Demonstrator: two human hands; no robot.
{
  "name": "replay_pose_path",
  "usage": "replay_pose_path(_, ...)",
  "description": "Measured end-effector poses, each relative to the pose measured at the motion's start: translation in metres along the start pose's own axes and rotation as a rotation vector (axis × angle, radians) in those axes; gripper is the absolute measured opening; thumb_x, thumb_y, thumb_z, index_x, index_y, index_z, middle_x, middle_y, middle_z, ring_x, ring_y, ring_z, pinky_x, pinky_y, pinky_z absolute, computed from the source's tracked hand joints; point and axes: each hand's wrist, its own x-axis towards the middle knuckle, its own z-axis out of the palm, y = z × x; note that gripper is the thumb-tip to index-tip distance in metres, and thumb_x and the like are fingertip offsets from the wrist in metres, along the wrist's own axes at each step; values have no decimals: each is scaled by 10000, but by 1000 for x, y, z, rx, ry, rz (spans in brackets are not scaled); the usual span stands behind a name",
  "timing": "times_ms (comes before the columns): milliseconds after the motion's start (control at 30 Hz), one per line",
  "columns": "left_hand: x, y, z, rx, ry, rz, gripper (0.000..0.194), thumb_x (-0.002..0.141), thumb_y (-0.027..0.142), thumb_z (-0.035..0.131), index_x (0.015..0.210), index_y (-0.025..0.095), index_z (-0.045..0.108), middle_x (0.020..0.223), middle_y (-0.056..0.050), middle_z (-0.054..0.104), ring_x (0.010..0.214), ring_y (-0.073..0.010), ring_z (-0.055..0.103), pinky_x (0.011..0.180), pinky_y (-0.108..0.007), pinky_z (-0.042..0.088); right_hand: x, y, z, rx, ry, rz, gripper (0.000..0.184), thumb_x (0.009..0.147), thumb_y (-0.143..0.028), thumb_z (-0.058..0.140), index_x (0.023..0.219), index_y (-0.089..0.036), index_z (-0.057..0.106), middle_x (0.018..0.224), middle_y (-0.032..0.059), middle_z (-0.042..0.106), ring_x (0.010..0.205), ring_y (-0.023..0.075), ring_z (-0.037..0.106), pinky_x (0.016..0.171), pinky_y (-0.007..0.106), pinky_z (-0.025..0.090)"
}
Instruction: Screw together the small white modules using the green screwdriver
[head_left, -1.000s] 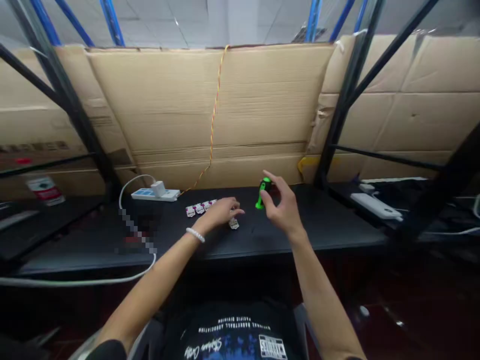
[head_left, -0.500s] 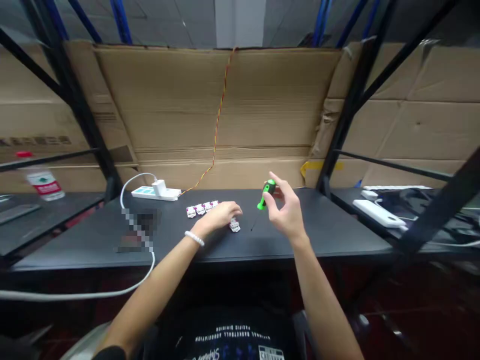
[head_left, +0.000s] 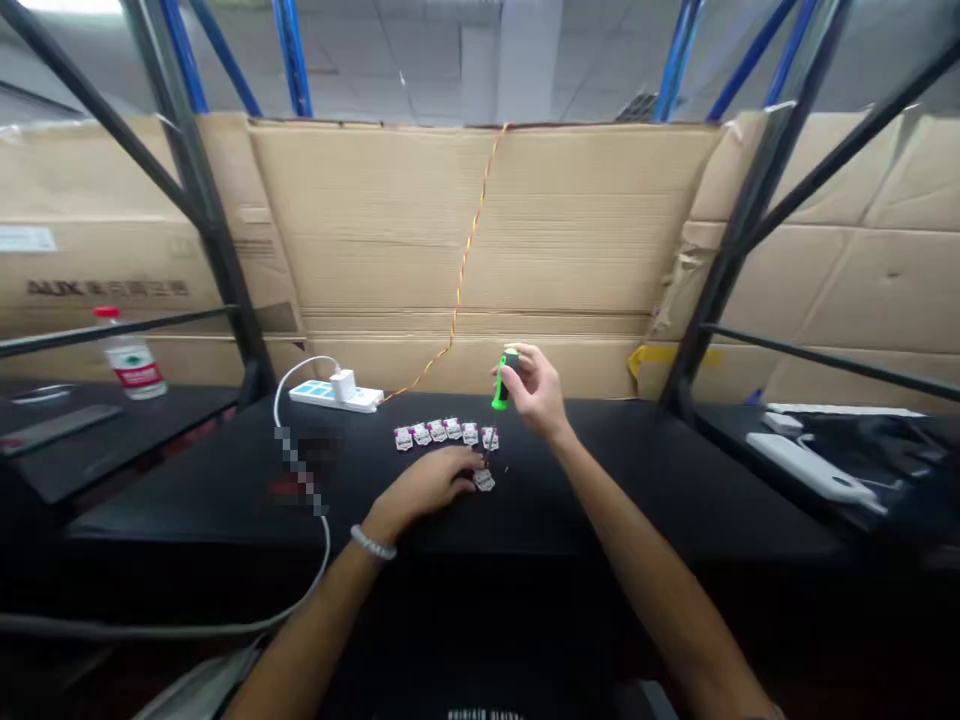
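My right hand [head_left: 534,388] grips a screwdriver [head_left: 504,378] with a green and black handle, held upright. Its thin shaft runs down to a small white part [head_left: 484,481] on the black table [head_left: 615,480]. Fingers of my left hand [head_left: 435,485] are closed at that part's left edge, holding it against the tabletop; the fingertips are partly hidden. Just beyond, several similar small white and purple parts [head_left: 437,431] lie in a curved row. What the parts are is too small to tell.
A white power strip [head_left: 307,393] with a plugged-in charger [head_left: 343,385] sits back left, its white cable [head_left: 324,560] running to the front. Black shelf posts [head_left: 739,225] flank the table. A cardboard panel [head_left: 375,230] closes the back. A water bottle [head_left: 135,365] stands far left.
The screwdriver has moved left and its tip is now down at the small white part. My left hand has drawn nearer to me, uncovering more of the row. The view has tilted up.
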Motion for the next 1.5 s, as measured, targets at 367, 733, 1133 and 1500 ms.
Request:
replay_pose_path(367, 6, -6, -8, 0, 2, -28, 344, 905, 70, 735, 1217, 195, 811, 1284, -93, 813, 1229, -281, 742, 1143, -403, 542, -24, 26, 2, 58, 31, 3, 476, 941, -585, 738, 1236, -249, 575, 885, 33, 751, 710, 193, 715, 641, 336, 615)
replay_pose_path(733, 7, -8, -2, -37, 10, -21, 447, 906, -28, 614, 1258, 176, 800, 1336, -115, 791, 1270, -276, 727, 1158, -400, 534, -32, 29, 10, 93, 14, -35, 420, 973, -537, 735, 1259, -264, 593, 917, 38, 769, 698, 181, 703, 650, 329, 604)
replay_pose_path(1133, 6, -6, -1, -83, -3, -22, 448, 902, -15, 626, 1263, 182, 806, 1339, -108, 792, 1272, -271, 727, 1161, -386, 536, -33, 28, 13, 109, 0, -65, 405, 983, -515, 737, 1273, -269, 597, 922, 28, 761, 692, 171, 699, 676, 336, 620)
replay_pose_path(1500, 6, -9, 1, -70, 3, 9, 418, 923, 6, 628, 1266, 174, 797, 1341, -104, 791, 1275, -267, 726, 1161, -384, 530, -33, 25, 9, 87, -3, -70, 392, 991, -505, 729, 1285, -288, 589, 944, 34, 770, 712, 184, 710, 666, 343, 619)
